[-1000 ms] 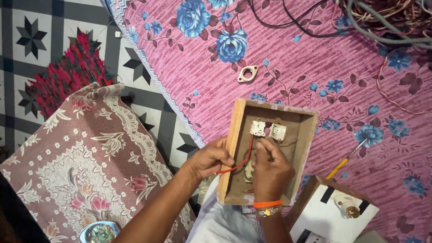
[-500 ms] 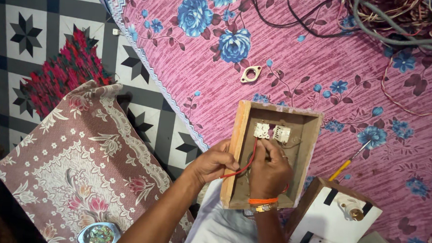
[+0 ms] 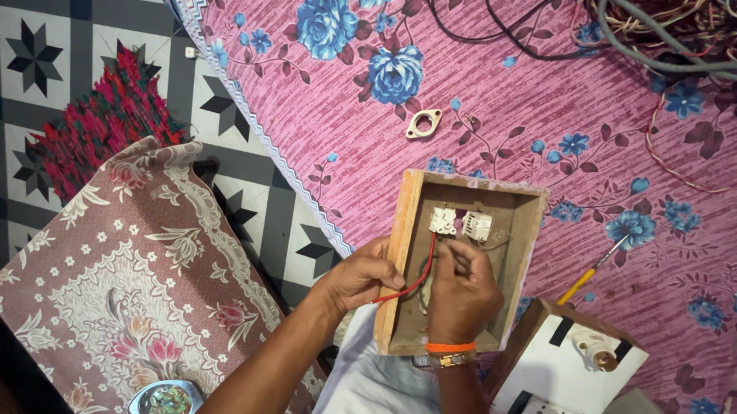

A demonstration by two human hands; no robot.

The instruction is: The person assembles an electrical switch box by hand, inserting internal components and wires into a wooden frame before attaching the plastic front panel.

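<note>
An open wooden box (image 3: 528,239) lies on a pink flowered cloth (image 3: 505,105), with two white switch backs (image 3: 460,223) fixed near its far end. My left hand (image 3: 361,275) grips the box's left wall and pinches a red wire (image 3: 419,280) that curves up to the left switch. My right hand (image 3: 463,290) is inside the box, fingers closed around the wiring just below the switches. What the fingertips hold is hidden. An orange band and a bracelet sit on my right wrist.
A yellow-handled screwdriver (image 3: 585,274) lies right of the box. A white board with a lamp holder (image 3: 573,365) stands at lower right. A small metal bracket (image 3: 423,122) lies beyond the box. Tangled cables (image 3: 682,38) fill the top right. A patterned cushion (image 3: 125,279) and tiled floor (image 3: 35,68) are left.
The hands and box stay almost still; my right hand's fingers have shifted slightly upward towards the switches, and the view has drifted a little.
</note>
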